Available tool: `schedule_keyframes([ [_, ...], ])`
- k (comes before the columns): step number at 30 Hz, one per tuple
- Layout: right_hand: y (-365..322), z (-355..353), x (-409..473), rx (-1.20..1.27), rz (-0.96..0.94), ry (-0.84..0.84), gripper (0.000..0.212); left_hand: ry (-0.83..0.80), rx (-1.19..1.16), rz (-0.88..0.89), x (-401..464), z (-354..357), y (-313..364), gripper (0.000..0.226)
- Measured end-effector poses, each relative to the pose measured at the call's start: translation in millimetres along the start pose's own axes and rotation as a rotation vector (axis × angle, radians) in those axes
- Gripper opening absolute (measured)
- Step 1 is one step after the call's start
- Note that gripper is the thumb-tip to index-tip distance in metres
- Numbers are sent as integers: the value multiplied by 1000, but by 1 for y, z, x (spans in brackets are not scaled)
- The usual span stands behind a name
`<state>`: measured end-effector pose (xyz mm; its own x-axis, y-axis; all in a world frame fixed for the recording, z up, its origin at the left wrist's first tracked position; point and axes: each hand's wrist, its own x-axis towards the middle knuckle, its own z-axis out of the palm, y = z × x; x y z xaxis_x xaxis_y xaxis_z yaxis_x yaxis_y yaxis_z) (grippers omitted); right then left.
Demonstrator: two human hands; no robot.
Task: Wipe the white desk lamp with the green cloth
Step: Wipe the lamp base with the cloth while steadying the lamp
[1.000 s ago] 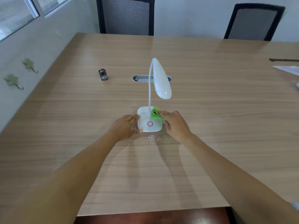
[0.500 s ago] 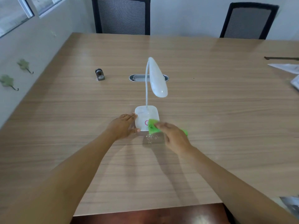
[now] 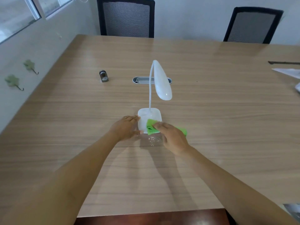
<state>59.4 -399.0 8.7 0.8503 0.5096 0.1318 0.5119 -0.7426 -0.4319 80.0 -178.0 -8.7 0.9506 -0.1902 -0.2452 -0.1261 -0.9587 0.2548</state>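
A white desk lamp point(image 3: 162, 83) with a thin curved neck and a long oval head stands on the wooden table point(image 3: 227, 119). Its square base point(image 3: 148, 115) is near the middle. My left hand point(image 3: 125, 127) grips the base's left edge, thumb at the near corner. My right hand point(image 3: 172, 137) presses a folded green cloth point(image 3: 151, 128) onto the front right part of the base. A tail of cloth sticks out to the right of the hand. The cloth and hand hide the base's front.
A small metal object point(image 3: 103, 76) stands at the left of the table. An oval cable port point(image 3: 142, 80) lies behind the lamp. Papers point(image 3: 289, 73) and a dark stick point(image 3: 283, 62) are at the far right. Two black chairs point(image 3: 126, 18) stand at the far edge.
My right hand has dragged the cloth from the back right of the base down over its front, now covering the pink ring. My left hand stays on the base's left edge.
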Motion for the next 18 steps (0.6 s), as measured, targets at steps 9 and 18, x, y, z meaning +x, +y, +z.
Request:
schedule_keyframes([
  [9, -6, 23, 58, -106, -53, -198, 50, 19, -53, 4, 8, 2, -6, 86],
  [18, -3, -4, 27, 48, 49, -33, 50, 13, -17, 32, 7, -2, -9, 84],
])
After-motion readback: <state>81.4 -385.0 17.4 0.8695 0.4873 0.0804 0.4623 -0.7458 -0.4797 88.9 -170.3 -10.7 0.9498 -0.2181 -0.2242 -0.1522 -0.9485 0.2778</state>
